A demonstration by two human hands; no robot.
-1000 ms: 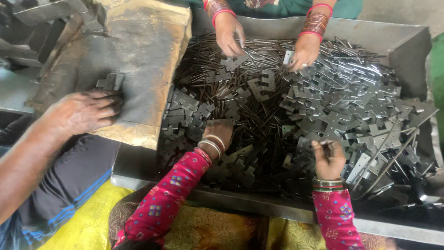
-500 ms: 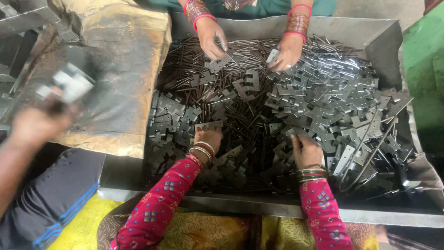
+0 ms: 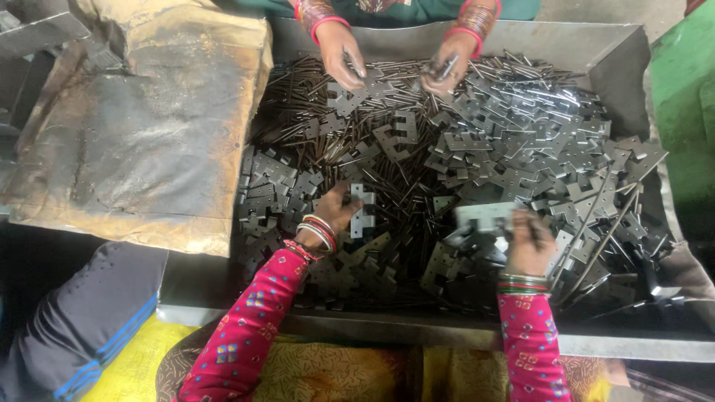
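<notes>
A big metal tray (image 3: 596,52) holds a heap of flat grey hinge plates (image 3: 521,149) and thin dark pins (image 3: 320,97). My left hand (image 3: 335,212), in a pink sleeve with bangles, grips one notched hinge plate (image 3: 363,212) over the heap's near middle. My right hand (image 3: 527,242) holds a second hinge plate (image 3: 484,217), blurred, just above the pile. Across the tray another person's two hands (image 3: 342,52) (image 3: 447,63) pick at plates at the far edge.
A worn brown sheet-covered block (image 3: 149,134) lies left of the tray. A person's knee in dark cloth (image 3: 97,313) sits at lower left. A green surface (image 3: 685,112) stands on the right. Long rods (image 3: 603,231) lean across the heap's right side.
The hand at the left with a plate has left the view. My left hand has picked a plate out of the heap, and my right hand has lifted another.
</notes>
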